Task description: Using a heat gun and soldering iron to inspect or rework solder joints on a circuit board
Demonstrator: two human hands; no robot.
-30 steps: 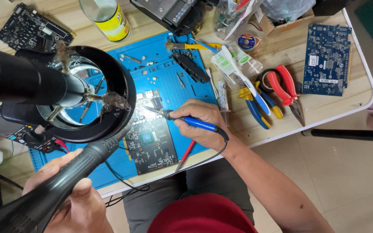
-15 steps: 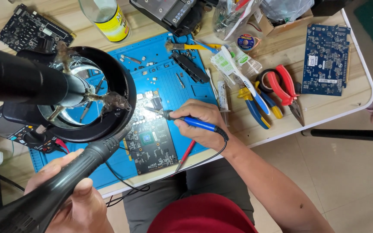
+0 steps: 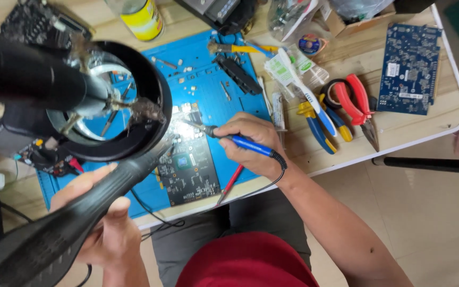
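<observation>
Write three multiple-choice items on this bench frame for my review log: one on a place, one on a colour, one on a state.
1. Where does the dark circuit board under the iron's tip lie?
A. on the blue work mat
B. on the floor
C. on the red pliers

2. What colour is the grip of the soldering iron?
A. green
B. blue
C. white

3. What is the right hand doing?
A. resting flat and open on the table
B. gripping the soldering iron like a pen
C. holding the yellow-labelled bottle

Answers: 1 A, the mat shows blue around the board's edges. 2 B, a blue sleeve shows between the fingers and the cord. 3 B, the fingers close round the iron, tip towards the board; the left hand grips a black handle.
</observation>
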